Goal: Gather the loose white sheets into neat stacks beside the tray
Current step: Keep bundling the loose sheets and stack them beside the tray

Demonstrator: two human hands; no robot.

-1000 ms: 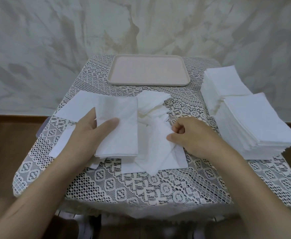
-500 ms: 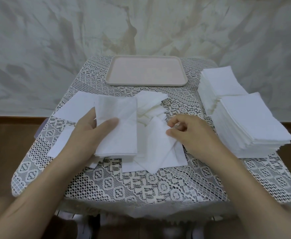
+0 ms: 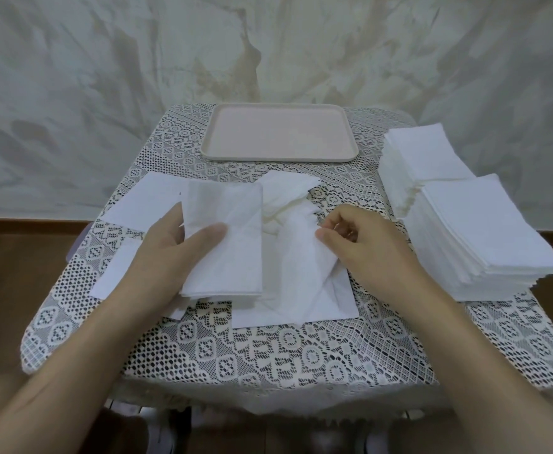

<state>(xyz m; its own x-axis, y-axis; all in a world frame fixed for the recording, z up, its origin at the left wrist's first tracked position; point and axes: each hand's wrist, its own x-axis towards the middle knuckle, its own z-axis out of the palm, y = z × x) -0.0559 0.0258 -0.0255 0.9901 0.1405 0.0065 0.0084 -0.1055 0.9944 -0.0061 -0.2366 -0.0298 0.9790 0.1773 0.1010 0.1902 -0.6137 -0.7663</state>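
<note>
My left hand (image 3: 173, 253) grips a small bundle of white sheets (image 3: 232, 217), thumb on top, held just above the table. Right of it lies a loose pile of crumpled white sheets (image 3: 288, 208). My right hand (image 3: 363, 250) pinches the raised corner of one loose sheet (image 3: 301, 257) from that pile, and flat sheets (image 3: 301, 306) lie underneath. More loose sheets (image 3: 144, 201) lie flat at the left. Two tall neat stacks (image 3: 484, 231) stand at the table's right side. The pale pink tray (image 3: 209, 149) sits bare at the far middle.
A white lace cloth (image 3: 268, 352) covers the small table. A marbled wall stands close behind it, and wooden floor shows on both sides. The stacks at the right reach the table's right edge.
My right hand has opened slightly and lifted a loose sheet's corner off the pile. My left hand keeps its bundle in the same place.
</note>
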